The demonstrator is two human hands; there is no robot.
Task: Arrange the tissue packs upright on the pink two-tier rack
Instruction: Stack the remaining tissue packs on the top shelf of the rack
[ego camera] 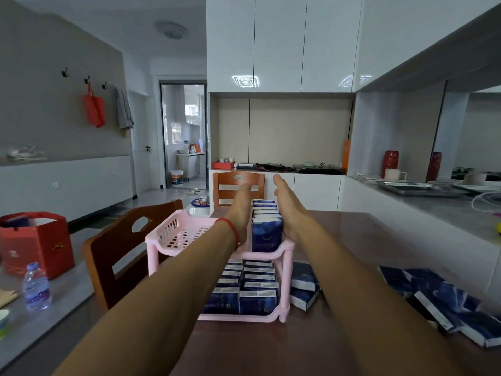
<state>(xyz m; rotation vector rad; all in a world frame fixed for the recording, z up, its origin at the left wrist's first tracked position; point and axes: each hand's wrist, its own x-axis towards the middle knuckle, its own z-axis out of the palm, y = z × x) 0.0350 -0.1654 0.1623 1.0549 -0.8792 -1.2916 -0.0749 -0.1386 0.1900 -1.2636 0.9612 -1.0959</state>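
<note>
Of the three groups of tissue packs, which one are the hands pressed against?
The upright row on the pink rack's top tier: left hand and right hand flank it flat. The lower-tier packs and loose table packs go untouched.

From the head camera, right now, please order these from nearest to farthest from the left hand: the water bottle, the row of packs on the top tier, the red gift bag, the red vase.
1. Row of packs on the top tier: directly at the left hand, on its right side.
2. Red gift bag: far left, on the grey counter.
3. Water bottle: far left, in front of the bag; close to the bag's rank.
4. Red vase: right, on the back counter.
</note>
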